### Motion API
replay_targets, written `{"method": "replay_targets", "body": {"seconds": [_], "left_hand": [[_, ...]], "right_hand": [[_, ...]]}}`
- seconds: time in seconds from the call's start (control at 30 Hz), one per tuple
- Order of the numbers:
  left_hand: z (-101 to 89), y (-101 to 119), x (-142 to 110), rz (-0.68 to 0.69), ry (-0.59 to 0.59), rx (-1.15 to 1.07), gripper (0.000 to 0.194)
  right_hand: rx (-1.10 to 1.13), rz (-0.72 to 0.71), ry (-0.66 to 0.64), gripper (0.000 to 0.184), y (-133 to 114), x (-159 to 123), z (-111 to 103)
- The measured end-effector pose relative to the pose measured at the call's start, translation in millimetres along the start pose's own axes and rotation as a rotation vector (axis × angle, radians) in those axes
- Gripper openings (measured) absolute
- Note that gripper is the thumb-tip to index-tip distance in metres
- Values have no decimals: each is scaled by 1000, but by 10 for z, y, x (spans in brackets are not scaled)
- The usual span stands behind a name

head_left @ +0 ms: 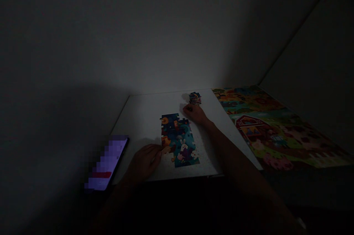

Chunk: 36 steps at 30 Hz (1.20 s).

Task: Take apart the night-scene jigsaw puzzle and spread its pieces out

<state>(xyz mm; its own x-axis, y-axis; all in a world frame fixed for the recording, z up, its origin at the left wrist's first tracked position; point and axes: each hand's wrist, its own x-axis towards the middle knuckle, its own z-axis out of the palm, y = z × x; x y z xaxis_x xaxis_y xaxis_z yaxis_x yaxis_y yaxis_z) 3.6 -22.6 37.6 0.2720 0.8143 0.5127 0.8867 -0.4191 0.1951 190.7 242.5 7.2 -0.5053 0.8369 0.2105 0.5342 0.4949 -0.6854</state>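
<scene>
While a dim room leaves only the white table [138, 124] lit, a person's two bare hands work at a partly assembled jigsaw puzzle [178, 141] near the table's centre. The joined section forms a narrow, ragged-edged upright strip of deep blue and teal, with a white rabbit [183, 146] in its lower half. A stack of loose jigsaw pieces [195, 98] waits at 1 o'clock from the strip, near the table's far edge, and it appears to be a sizeable share of the puzzle, though the exact count cannot be made out. The right hand [194, 114] sits at the strip's upper right, just below the stack, with its fingers curled; whether it grips a piece cannot be told. The left hand [145, 161] lies at 8 o'clock, its fingers together against the strip's lower left edge; any hold there is unclear. A smartphone [106, 163] with a pixelated screen lies at 9 o'clock, and a farmyard picture sheet [276, 128] spreads at 3 o'clock.
</scene>
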Motion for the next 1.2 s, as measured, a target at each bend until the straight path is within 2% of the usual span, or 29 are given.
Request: {"method": "replay_targets", "body": {"seconds": [0.2,0.37,0.5,0.6,0.77,0.9,1.2], "left_hand": [[59,-50,120,-125,1,75,35],[61,-77,290,-385,-31,58,39],[22,-72,629,-565,-68,4,36],[8,-66,998,-627,-17,-45,35],[84,-52,1625,-568,91,-169,33],[222,-77,2007,-515,145,-234,29],[721,-250,2483,-354,114,-265,21]], "right_hand": [[-16,27,-20,26,-50,-10,-24],[-21,17,-29,25,-57,-5,-26],[-40,23,-23,23,-48,7,-16],[-38,16,-31,24,-51,9,-11],[-50,29,-30,25,-107,-18,-41],[-72,36,-40,25,-157,-39,-86],[-135,41,-68,29,-129,3,-57]]}}
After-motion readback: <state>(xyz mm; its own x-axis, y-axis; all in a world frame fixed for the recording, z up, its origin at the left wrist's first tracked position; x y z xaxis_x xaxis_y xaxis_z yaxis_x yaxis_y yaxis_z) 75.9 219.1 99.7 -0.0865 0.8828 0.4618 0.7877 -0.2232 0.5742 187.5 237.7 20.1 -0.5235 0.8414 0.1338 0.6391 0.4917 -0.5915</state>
